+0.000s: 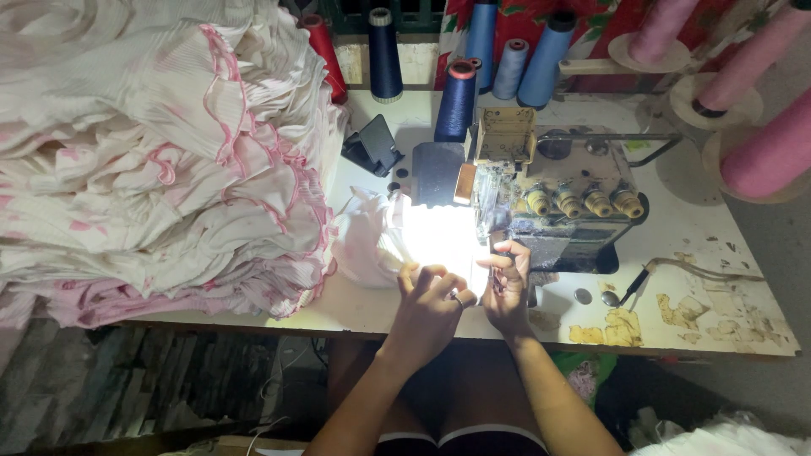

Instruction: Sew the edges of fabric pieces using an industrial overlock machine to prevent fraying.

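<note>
Feeding cloth [439,241] at the serger [553,198] foot: your right hand [508,287] pinches its edge beside the needles, left hand [431,300] pressing flat. Risk: fingertips drawn under; glare hides the seam.

Bright lamp glare washes out the white cloth piece [439,241] under both hands, so its edges and the needle area cannot be read. The big heap of white, pink-edged ruffled fabric [152,160] and the pink thread cones [769,152] run off frame.
</note>
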